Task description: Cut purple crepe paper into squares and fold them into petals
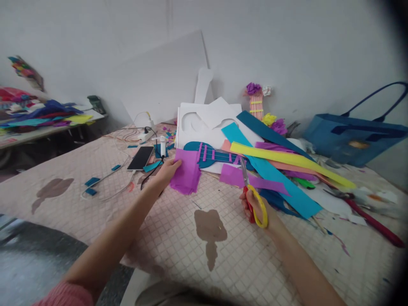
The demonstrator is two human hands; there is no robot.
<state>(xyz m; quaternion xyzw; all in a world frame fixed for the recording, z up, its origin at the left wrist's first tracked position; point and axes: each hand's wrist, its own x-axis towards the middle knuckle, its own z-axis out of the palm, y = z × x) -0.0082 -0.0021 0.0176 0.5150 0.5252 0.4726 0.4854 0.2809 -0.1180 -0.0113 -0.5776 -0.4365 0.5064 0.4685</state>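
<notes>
My left hand (170,169) pinches the left edge of a stack of purple crepe paper (186,172) above the table. In my right hand (249,203) are scissors (246,178) with red and yellow handles, their blades pointing away from me toward a blue paper guitar. That guitar shape (207,155), trimmed with purple strips, lies just beyond the stack. A loose purple strip (251,179) is spread near the blades, partly over a wide light-blue strip (280,182). The paper stack and the scissors are apart.
Yellow (287,158) and dark-blue strips heap at the right, near red-handled pliers (366,216) and a blue bag (353,136). A phone (140,158), cables and a white glue gun (162,146) lie left. White cut-out boards (191,121) stand behind.
</notes>
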